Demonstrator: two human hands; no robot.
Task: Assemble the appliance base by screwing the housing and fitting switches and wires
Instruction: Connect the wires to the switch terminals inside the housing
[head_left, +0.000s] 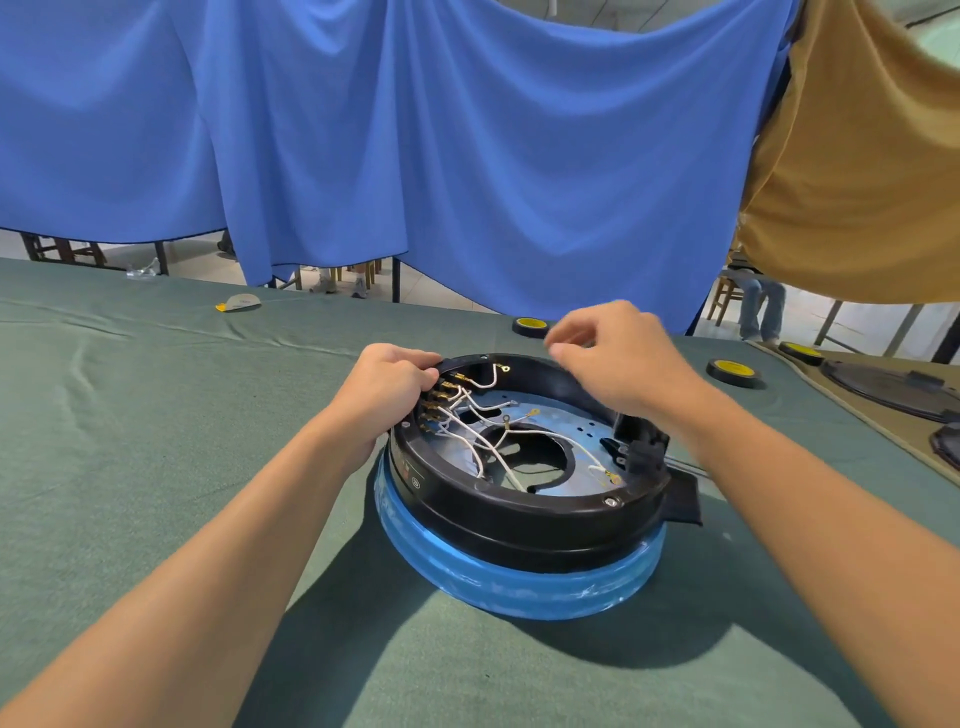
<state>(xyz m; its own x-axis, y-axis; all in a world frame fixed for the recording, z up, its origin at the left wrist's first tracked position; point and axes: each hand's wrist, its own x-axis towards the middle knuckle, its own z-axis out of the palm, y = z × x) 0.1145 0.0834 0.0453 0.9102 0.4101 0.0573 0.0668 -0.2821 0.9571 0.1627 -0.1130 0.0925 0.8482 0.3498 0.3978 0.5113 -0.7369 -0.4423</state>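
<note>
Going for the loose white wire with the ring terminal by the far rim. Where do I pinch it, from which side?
Probably pinch the white wire just behind its brass ring terminal, coming from above on the right: that end arches free of the plate, and the left hand grips the housing rim on the left.

Wires (483, 441) in housing (519, 512); behind, perhaps tape (732, 370)

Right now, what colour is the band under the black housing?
Light blue band below the housing; head view.
</note>
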